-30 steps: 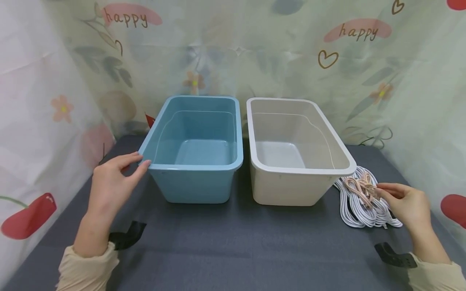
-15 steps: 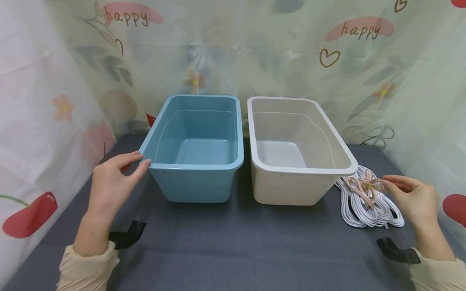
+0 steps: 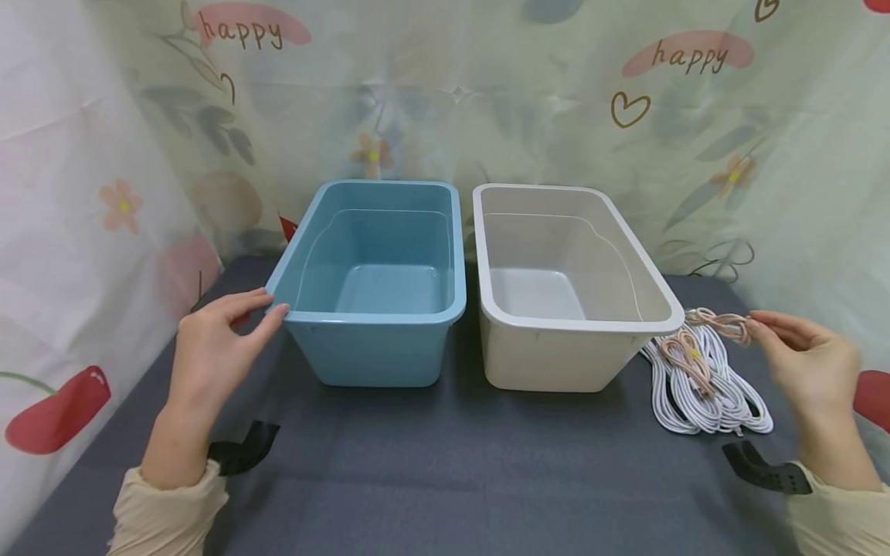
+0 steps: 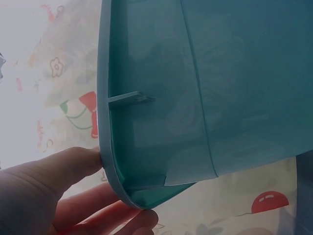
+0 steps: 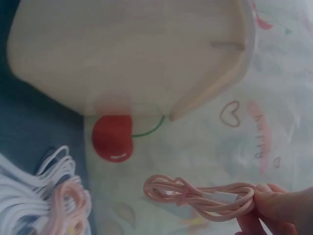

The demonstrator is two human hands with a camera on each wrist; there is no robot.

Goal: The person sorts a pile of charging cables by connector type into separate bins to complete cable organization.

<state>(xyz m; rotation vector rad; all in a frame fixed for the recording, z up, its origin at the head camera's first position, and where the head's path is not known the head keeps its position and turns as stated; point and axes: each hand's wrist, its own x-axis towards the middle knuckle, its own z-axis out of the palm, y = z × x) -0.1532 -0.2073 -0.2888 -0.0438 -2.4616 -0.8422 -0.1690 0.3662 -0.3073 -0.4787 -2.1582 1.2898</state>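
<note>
My left hand (image 3: 215,351) pinches the near left corner of a blue plastic bin (image 3: 375,351); in the left wrist view the thumb lies on the rim (image 4: 103,132) and the fingers curl beneath it. At the right, my right hand (image 3: 810,359) holds a coiled pink cable (image 3: 719,323) by one end, between thumb and fingers. The right wrist view shows this pink cable (image 5: 198,196) bound in its middle, with a white connector on it. Below it on the table lies a pile of white cables (image 3: 716,398), topped by another pink cable (image 3: 684,359).
A beige bin (image 3: 549,355) stands just right of the blue one, its near right corner close to the cables. Both bins show bare floors. Dark grey cloth (image 3: 445,463) covers the table, and a printed curtain (image 3: 459,100) hangs behind and at the sides.
My right hand has risen and shifted rightward, lifting one pink cable off the pile. The left hand keeps its hold on the blue bin's corner.
</note>
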